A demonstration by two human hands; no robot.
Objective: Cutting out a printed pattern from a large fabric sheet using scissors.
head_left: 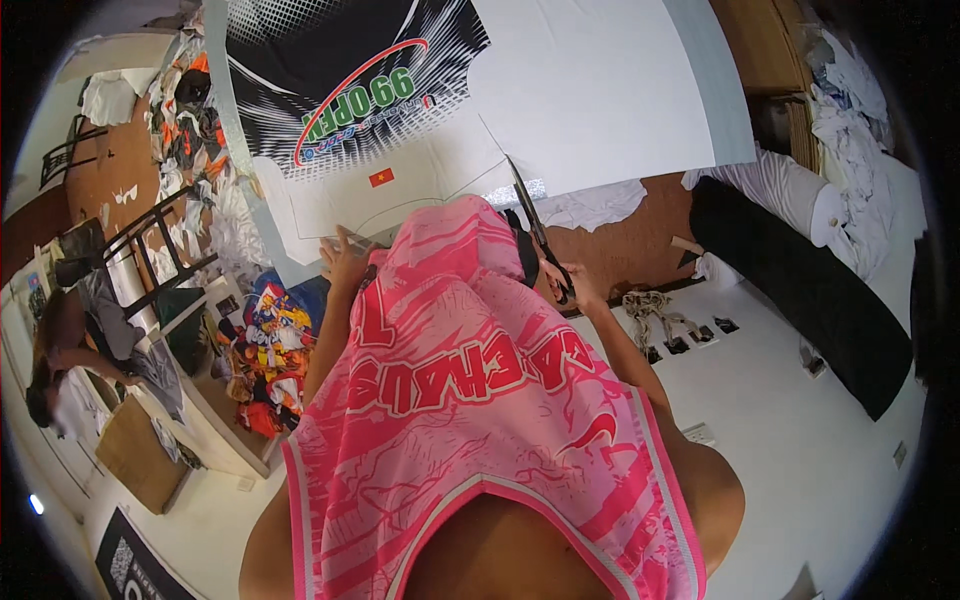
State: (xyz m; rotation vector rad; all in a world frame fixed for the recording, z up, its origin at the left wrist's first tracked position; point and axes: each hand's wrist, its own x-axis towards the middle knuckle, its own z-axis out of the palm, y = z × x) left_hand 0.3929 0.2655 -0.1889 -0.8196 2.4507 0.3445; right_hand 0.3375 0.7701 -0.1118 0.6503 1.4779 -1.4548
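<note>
A printed white cloth piece, with a black patterned upper part, a small red rectangle and drawn cutting lines, lies on a pale blue-grey sheet at the top. My left hand rests on its lower edge, fingers spread. My right hand grips long black-handled scissors, their blades at the cloth near the end of a drawn line, beside a plain white area. The pink sleeveless top on my body fills the lower middle and hides part of the cloth's near edge and my forearms.
Colourful cloth scraps and black metal frames are at left, with what appears to be another person at the far left. At right are a white fabric roll, a long black cloth and piled white fabric.
</note>
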